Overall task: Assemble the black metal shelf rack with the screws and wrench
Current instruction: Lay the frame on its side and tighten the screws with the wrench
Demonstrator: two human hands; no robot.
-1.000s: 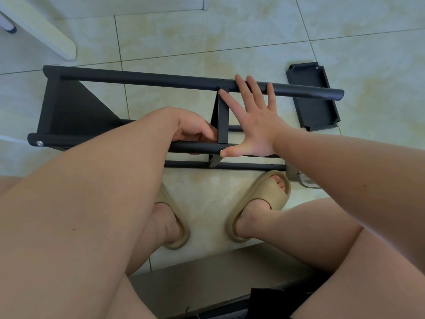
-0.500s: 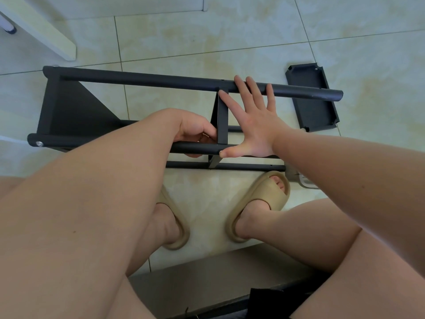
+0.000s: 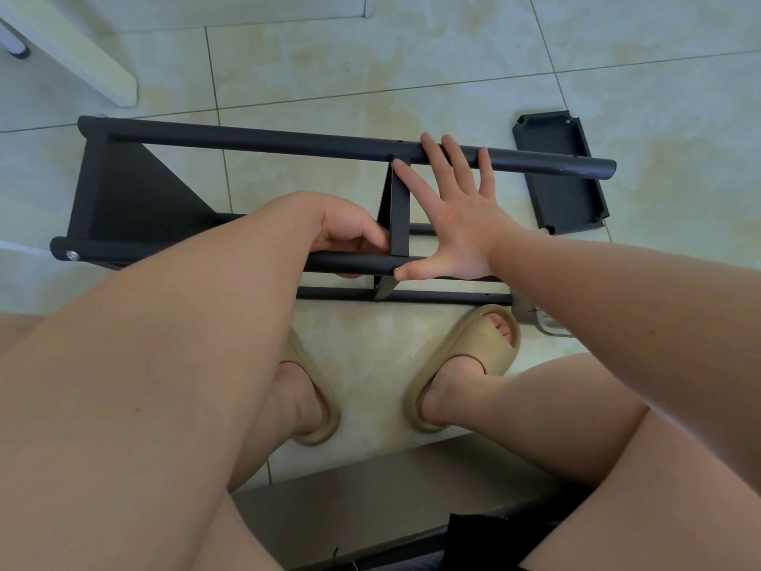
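You sit over the black metal shelf rack (image 3: 123,191), which lies on its side on the pale tiled floor (image 3: 370,68), just beyond your beige slide sandals (image 3: 486,348). Your right hand (image 3: 457,224) is spread flat, fingertips on the far round tube (image 3: 247,140) and thumb pressed to the near tube (image 3: 354,263), bracing the narrow middle shelf panel (image 3: 399,208) that runs between the two. Your left hand (image 3: 350,234) curls round the near tube just beside that panel; whether it also holds a screw or the wrench is hidden. A loose black shelf tray (image 3: 560,175) lies apart to the right, not yet fitted. The likely risks are that the middle panel slips off its holes if the flat hand eases, that a screw started by feel goes in crooked, or that a dropped screw rolls away across the tiles.
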